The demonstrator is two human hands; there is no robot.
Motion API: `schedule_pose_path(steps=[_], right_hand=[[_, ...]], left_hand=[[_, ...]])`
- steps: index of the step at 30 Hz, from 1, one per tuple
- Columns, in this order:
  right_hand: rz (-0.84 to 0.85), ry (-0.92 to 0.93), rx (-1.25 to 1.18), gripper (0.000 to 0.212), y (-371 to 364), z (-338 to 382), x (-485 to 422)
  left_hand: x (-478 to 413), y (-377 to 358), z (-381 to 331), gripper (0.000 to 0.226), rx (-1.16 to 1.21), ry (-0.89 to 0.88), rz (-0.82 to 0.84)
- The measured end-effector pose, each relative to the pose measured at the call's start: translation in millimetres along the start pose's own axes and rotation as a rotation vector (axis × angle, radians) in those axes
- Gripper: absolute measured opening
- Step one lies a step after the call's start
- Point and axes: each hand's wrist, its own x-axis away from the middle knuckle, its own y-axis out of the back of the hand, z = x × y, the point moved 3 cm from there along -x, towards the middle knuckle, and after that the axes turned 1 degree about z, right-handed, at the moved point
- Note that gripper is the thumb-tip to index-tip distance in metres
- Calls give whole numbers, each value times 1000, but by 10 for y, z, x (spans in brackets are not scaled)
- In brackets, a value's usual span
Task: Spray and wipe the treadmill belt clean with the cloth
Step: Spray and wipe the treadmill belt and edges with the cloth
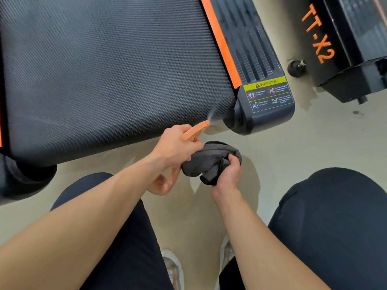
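Pale beige floor (293, 153) underfoot. Across the upper left, the dark woven treadmill belt (104, 70), bordered on its right by an orange stripe (222, 49) and a black ribbed side rail (251, 49) with a yellow warning label (268, 94) at the near end. Further right, a second black machine (356, 59) lettered TT-X2. Just off the belt's near right corner, left hand (178, 147) curled round an orange spray bottle (194, 131): long axis slanting lower left to upper right, nozzle aimed at that corner, fine mist (212, 117) at its tip. Just beside, right hand (227, 174) clenched on a bunched grey cloth (209, 160), over the floor, off the belt.
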Motion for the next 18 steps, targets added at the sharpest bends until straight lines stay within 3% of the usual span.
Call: schedule_pose_path(steps=[5,7,10,12,15,18], right_hand=[[-7,97,-30,32,-142,185,179],[-28,315,-61,16,-284,436,342],[28,747,29,31,-680,899,575],[26,1042,278,49,-948,1105,588],[-91,1391,930,61,-1247,1191,371],[-66,1442,1494,74,-1317,992,88]], left_hand=[[-20,61,-69,8,-5,-6,-52],[0,159,-62,5,7,-27,-133],[7,381,2,7,9,-49,-264],[34,506,88,4,65,-25,-289],[66,606,207,5,99,4,-310],[80,602,262,4,115,23,-302]])
